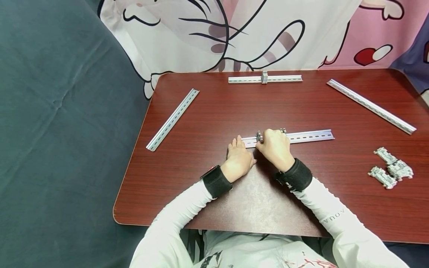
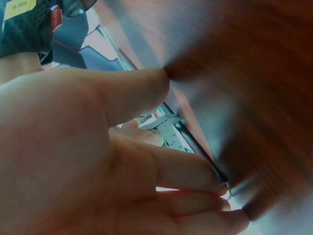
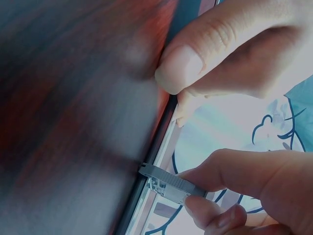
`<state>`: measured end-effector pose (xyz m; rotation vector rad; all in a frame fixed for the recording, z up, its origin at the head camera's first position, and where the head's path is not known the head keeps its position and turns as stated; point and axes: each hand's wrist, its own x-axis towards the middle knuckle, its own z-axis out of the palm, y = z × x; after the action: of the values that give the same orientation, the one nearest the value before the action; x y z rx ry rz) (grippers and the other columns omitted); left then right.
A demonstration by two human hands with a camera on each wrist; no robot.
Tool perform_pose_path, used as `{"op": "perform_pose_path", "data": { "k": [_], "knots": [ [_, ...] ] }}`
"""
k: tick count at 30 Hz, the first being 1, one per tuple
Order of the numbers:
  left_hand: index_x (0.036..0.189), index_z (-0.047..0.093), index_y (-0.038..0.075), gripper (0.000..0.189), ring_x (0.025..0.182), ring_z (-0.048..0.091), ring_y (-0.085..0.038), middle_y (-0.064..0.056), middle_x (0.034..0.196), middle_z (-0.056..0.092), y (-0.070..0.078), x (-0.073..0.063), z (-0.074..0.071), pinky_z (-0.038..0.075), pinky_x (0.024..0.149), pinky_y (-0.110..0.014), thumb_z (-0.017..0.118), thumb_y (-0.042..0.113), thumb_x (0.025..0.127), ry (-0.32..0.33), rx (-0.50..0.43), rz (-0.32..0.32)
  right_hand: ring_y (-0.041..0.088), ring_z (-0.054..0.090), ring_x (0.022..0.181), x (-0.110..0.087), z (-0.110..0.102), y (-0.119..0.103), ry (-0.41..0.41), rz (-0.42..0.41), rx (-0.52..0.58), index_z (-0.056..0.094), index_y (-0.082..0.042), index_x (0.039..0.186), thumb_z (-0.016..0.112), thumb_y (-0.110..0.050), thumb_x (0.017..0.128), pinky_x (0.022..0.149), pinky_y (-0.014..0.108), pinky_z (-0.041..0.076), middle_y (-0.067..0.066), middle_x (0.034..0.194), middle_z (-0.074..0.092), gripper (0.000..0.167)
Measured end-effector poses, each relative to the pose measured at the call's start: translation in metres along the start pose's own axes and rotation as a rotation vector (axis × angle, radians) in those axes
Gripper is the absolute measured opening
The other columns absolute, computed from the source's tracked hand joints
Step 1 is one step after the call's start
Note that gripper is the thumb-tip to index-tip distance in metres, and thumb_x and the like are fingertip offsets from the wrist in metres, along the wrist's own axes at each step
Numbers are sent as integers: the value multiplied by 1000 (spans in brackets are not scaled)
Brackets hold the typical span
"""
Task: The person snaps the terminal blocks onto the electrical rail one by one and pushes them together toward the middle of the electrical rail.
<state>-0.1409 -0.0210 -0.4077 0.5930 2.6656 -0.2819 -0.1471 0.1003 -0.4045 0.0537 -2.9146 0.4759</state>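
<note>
A slotted metal DIN rail (image 1: 311, 136) lies on the table in front of the person, with small grey terminal blocks (image 1: 259, 136) on it. My left hand (image 1: 238, 160) rests at the rail's left end, fingers extended over its edge and thumb apart on the table side. The right hand (image 1: 275, 147) is over the middle of the rail, fingers curled. In the right wrist view, its index and middle fingers hold a grey terminal block (image 3: 171, 183) seated across the rail, while the thumb (image 3: 181, 71) touches the near edge. Part of another block shows beyond the right hand.
Slotted rails lie at the left (image 1: 172, 120) and right (image 1: 371, 106). At the back, another rail (image 1: 285, 78) carries one block (image 1: 264, 77). Several loose pale blocks (image 1: 390, 167) are grouped at the right. A patterned curtain (image 1: 268, 37) hangs behind the table (image 1: 201, 208).
</note>
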Motion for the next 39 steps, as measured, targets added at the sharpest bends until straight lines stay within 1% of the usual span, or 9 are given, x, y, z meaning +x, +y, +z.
{"op": "perform_pose_path", "data": {
  "k": [5,9,16,20,25,32,39],
  "knots": [
    [145,46,13,59,146,27,-33,-22,159,21,0,0,0,30,116,-43,40,51,100,6,2,-9,36,57,52,0,-1,1,5,-2,2,42,-16,48,68,-13,70,45,49,43,7,52,53,35],
    [146,44,12,61,146,27,-32,-21,159,21,0,0,0,30,116,-43,39,51,100,6,2,-10,35,57,52,0,-1,1,0,4,0,42,-16,48,68,-13,70,44,48,42,7,52,53,35],
    [146,43,9,63,146,28,-33,-23,158,21,-1,-3,0,28,117,-42,43,51,99,14,-38,-13,36,57,53,1,-1,3,-15,13,-1,42,-16,47,67,-14,69,44,47,41,9,52,55,34],
    [145,46,12,60,146,28,-34,-23,158,21,-1,-3,0,28,117,-43,42,51,99,12,-38,-7,35,58,53,1,-2,4,-21,15,3,41,-16,47,67,-14,69,44,46,41,8,51,54,35],
    [143,49,16,57,147,25,-34,-24,158,19,-1,-3,0,27,117,-44,40,51,100,0,-38,-3,39,60,57,2,-2,6,-20,14,-6,42,-15,47,67,-14,70,46,48,42,11,53,57,35],
    [143,49,15,59,147,26,-32,-23,159,19,0,-3,-1,27,117,-42,42,52,99,2,-36,-15,41,62,59,1,-2,9,-20,17,-9,43,-14,46,67,-15,71,47,49,43,14,55,60,35],
    [137,57,19,51,146,28,-35,-25,158,20,-1,-2,0,28,117,-44,42,50,99,14,-25,4,41,62,58,1,-4,11,-36,47,-5,41,-15,46,67,-15,71,46,49,43,15,57,59,35]
  ]
}}
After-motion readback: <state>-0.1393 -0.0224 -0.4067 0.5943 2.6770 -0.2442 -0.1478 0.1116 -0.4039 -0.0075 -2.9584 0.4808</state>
